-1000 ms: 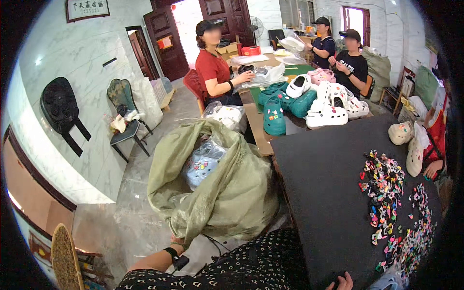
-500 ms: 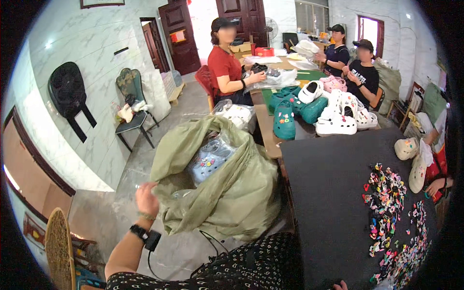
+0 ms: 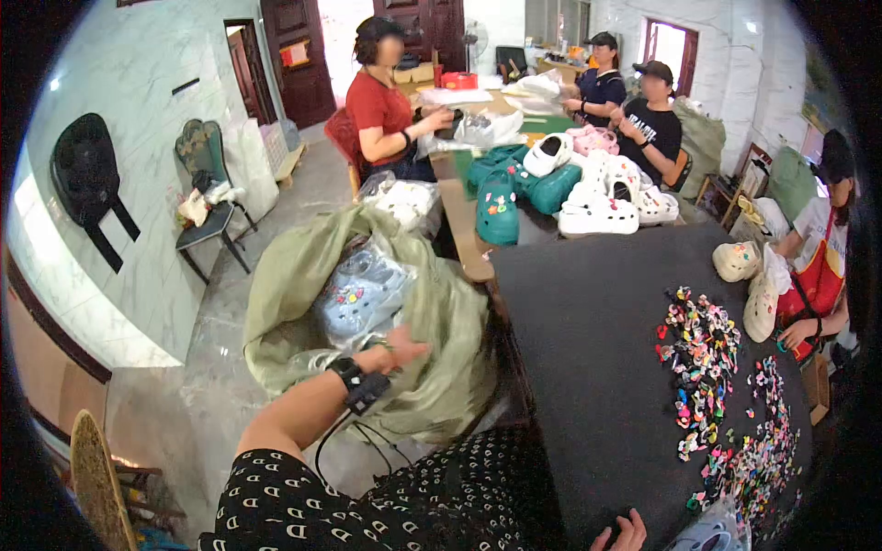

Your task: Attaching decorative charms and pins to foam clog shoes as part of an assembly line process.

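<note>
My left hand (image 3: 401,348) reaches over the near side of a large green sack (image 3: 450,335), its fingers stretched out and holding nothing. Inside the sack's open mouth, a light blue clog (image 3: 354,296) with colourful charms lies in clear plastic. At the lower edge, my right hand (image 3: 625,533) shows only in part, fingers apart over the edge of the black tabletop (image 3: 588,367). Next to it, a bluish clog in a clear bag (image 3: 709,531) is cut off by the picture's edge. Loose shoe charms (image 3: 703,358) are heaped on the black top.
Green clogs (image 3: 497,208) and white clogs (image 3: 599,217) pile up beyond the black top. Two beige clogs (image 3: 761,308) are at its right, near a person in a red apron (image 3: 818,275). Several people work around the tables. A chair (image 3: 207,230) stands left.
My left hand has swung right, from the sack's left side to across its front. The view has turned right. The bagged bluish clog now shows beside my right hand.
</note>
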{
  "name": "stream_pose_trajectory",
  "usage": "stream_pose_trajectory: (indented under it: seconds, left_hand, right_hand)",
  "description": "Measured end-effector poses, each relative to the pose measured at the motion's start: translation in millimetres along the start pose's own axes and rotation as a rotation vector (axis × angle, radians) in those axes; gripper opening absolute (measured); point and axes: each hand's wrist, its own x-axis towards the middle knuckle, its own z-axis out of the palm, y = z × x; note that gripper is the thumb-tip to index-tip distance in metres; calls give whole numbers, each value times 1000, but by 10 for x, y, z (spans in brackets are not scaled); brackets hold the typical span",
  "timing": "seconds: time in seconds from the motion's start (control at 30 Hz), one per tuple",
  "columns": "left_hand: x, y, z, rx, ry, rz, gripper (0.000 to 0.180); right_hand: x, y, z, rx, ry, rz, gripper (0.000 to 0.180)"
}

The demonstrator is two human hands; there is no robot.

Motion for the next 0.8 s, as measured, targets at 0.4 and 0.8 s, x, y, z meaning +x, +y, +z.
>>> stream_pose_trajectory:
  seconds: [0.4,0.8]
  left_hand:
    - [-386,450,497,12,-422,216,86]
    - [-24,-386,-402,864,-20,-93,53]
  right_hand:
    - [22,-34,56,-44,2,25,21]
    - [31,-12,83,-70,-1,22,20]
